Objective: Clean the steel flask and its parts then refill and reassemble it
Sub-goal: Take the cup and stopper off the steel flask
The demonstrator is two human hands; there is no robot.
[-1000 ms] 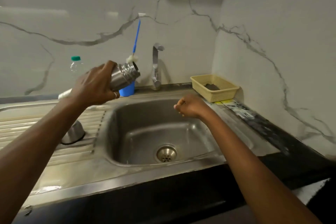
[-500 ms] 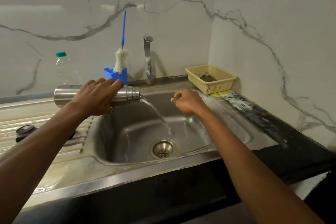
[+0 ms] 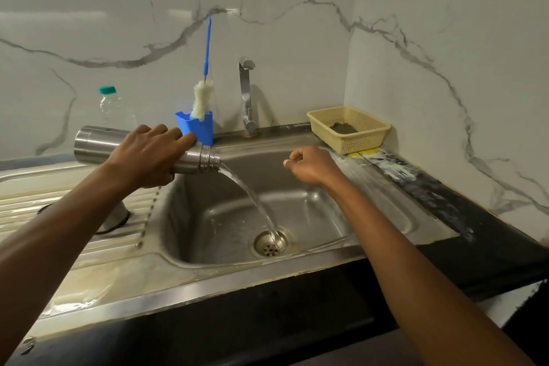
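Listed from the near edge:

- One dull stainless-steel sink (image 3: pixel 208 282) with a ribbed drainboard.
- One round perforated drain (image 3: pixel 271 244), on which one clear water stream (image 3: pixel 249 196) is received.
- One domed steel cup (image 3: pixel 116 217), stood on the drainboard at 9 o'clock of the drain and partly hidden by the forearm.
- One cylindrical brushed-steel flask (image 3: pixel 98 144), held almost level at 10 o'clock, with its threaded mouth over the basin.
  - The left hand (image 3: pixel 148 157) is clamped round its middle, fingers laid together across the top.
- The right hand (image 3: pixel 312 166), at 1 o'clock, is curled closed; nothing is seen within it.
- At the back:
  - one blue plastic holder (image 3: pixel 196 129)
  - one fluffy white bottle brush (image 3: pixel 202 101)
  - one chrome tap (image 3: pixel 246 95)
  - one yellow mesh basket (image 3: pixel 350 128)
  - one clear green-capped bottle (image 3: pixel 111 107)
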